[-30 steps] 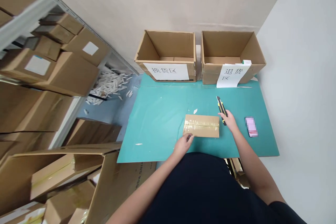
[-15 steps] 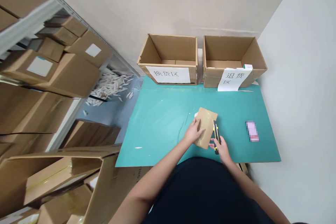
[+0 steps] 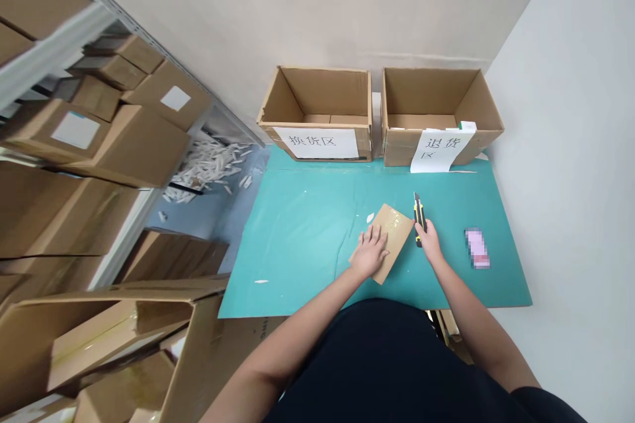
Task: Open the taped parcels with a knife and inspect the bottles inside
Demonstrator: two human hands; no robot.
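Observation:
A small brown cardboard box point(image 3: 395, 238) lies tilted at an angle on the green tabletop point(image 3: 297, 238), clear tape shining at its far end. My left hand point(image 3: 370, 251) rests flat on the box's left part, fingers spread. In my right hand point(image 3: 428, 239) is a black and yellow box cutter point(image 3: 419, 219), fingers wrapped round its lower half. Its tip points away from me, just beyond the box's right corner. A white paper scrap point(image 3: 370, 217) lies beside the box's far left edge.
Two open cartons with paper signs, a left carton point(image 3: 317, 143) and a right carton point(image 3: 397, 149), stand along the back. A pink phone-like item point(image 3: 477, 248), blurred out, lies at right. Shelves of boxes point(image 3: 143, 145) and a large open carton point(image 3: 198, 344) are at left.
My right hand has moved away from me and to the right with the box cutter, off the box. The box has turned clockwise, and my left hand now lies flatter on it.

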